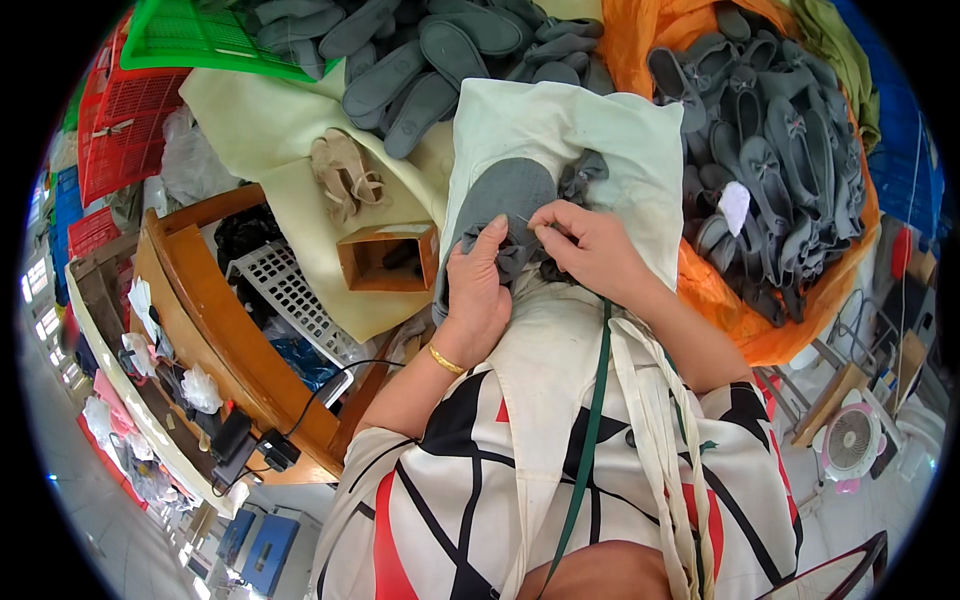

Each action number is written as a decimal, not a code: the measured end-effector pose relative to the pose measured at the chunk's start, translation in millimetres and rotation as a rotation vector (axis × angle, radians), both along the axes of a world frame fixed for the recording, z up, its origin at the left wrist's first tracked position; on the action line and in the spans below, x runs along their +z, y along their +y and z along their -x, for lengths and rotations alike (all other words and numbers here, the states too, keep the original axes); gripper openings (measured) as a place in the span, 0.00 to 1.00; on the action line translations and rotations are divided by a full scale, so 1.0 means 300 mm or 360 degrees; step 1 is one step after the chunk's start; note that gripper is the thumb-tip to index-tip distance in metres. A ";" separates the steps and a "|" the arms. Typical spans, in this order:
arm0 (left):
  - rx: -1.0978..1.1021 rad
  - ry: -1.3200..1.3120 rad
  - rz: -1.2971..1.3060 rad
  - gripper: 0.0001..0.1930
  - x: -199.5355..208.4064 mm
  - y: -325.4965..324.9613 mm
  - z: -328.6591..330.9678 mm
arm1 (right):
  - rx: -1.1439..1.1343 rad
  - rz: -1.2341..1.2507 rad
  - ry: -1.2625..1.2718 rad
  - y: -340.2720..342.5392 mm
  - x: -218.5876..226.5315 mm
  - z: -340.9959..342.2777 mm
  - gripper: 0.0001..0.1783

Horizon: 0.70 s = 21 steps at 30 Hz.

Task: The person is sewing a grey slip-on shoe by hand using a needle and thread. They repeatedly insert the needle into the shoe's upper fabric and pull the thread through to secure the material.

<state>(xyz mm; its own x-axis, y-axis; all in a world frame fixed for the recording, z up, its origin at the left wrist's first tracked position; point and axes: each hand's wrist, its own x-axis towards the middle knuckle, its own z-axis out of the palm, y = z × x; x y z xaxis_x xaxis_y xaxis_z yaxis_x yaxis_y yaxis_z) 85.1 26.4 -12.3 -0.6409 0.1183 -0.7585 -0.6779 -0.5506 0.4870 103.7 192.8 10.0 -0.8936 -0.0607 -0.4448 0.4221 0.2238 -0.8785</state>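
A dark grey slipper (512,187) lies over the white cloth (625,130) on my lap, its broad toe end pointing away from me. My left hand (478,290) is closed on its near part, thumb on top, where grey fabric (515,248) bunches up. Close to the thumb, my right hand (590,245) pinches a thin needle (522,217) between thumb and forefinger, with the tip by the fabric. Any thread is too fine to make out. A loose grey fabric bow (585,172) rests on the cloth just beyond my right hand.
Grey slippers (420,100) are heaped at the back, beside a green basket (215,40). An orange sack (690,300) full of grey bowed shoes (765,170) stands right. At left are beige sandals (347,172), a small open box (360,262) and a wooden table (235,330).
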 end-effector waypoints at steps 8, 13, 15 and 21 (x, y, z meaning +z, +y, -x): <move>-0.0021 -0.0045 0.0002 0.14 0.008 -0.005 0.004 | 0.0087 -0.0137 0.0185 -0.009 -0.013 0.014 0.08; -0.0027 -0.0030 -0.0021 0.14 0.004 -0.008 0.000 | 0.0102 -0.0143 0.0214 -0.009 -0.017 0.016 0.08; -0.0024 -0.0030 -0.0025 0.14 0.005 -0.007 -0.001 | 0.0107 -0.0148 0.0209 -0.008 -0.020 0.018 0.08; -0.0070 0.0047 0.0045 0.13 -0.017 -0.003 -0.025 | 0.0139 -0.0115 0.0087 0.002 -0.028 0.033 0.09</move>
